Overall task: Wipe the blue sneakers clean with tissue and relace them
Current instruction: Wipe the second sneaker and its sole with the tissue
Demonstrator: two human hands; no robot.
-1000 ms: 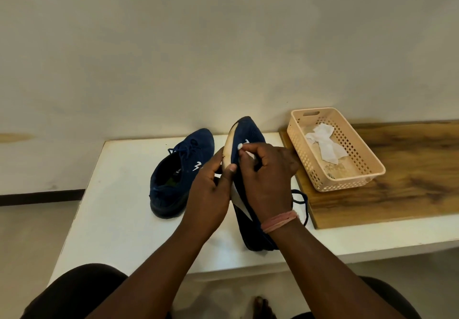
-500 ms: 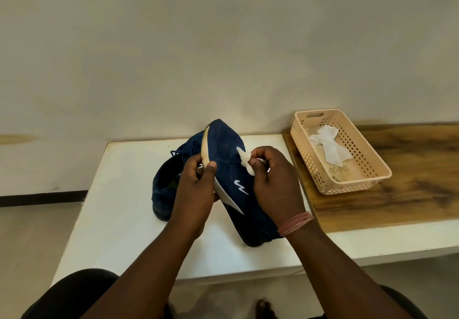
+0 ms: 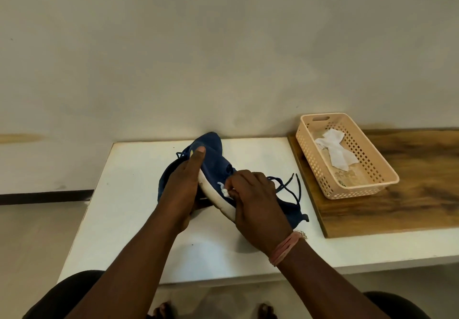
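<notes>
Since half a second ago the dark blue fabric sneaker (image 3: 214, 167), gripped by the left hand (image 3: 182, 189), has tipped flatter over the white surface (image 3: 129, 219), the right hand (image 3: 258, 201) pinching a small white tissue wad (image 3: 225, 192) against its side, a peach plastic basket (image 3: 372, 189) to the right.

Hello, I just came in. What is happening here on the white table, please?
A person is cleaning a blue sneaker. The left hand holds it tilted on its side above the white table, while the right hand pinches a small wad of tissue against its side near the white sole. Its dark laces hang loose. A second sneaker lies mostly hidden behind. More tissue lies in the beige basket.
</notes>
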